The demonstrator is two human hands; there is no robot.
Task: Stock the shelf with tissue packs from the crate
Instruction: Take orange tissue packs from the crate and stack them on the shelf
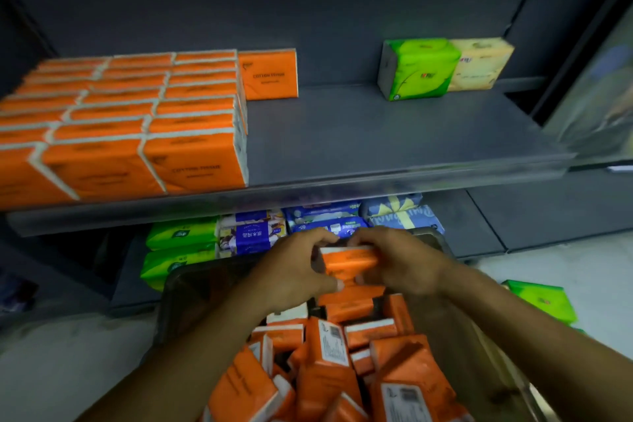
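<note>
While both sets of fingers are curled round one orange pack, the grip reads as a two-ended clamp. Left fingers hook over its top edge with the thumb under; right fingers mirror that from the other end. Left hand and right hand nearly meet at the thumbs. Likely reason: soft film pack, so squeezing from both ends keeps it square for slotting. There may be more than one pack in the grip; blur hides it.

It sits just above the far end of the crate, over the pile. The pile is jumbled, with packs tilted and labels facing every way, hence a two-hand pick to square one up before shelving.

Shelf is above and beyond. Orange rows fill its left part, on edge, tight, near to far. A lone pack stands at the far wall just right of the rows and looks like the start of the next column. Bare deck runs right from there to a green pack and a cream pack, touching, far right.

Judgement: the held one goes just near of the lone pack, which keeps the orange block together.

Lower shelf packs are green, purple and blue. A floor pack, green, lies right of the crate.
</note>
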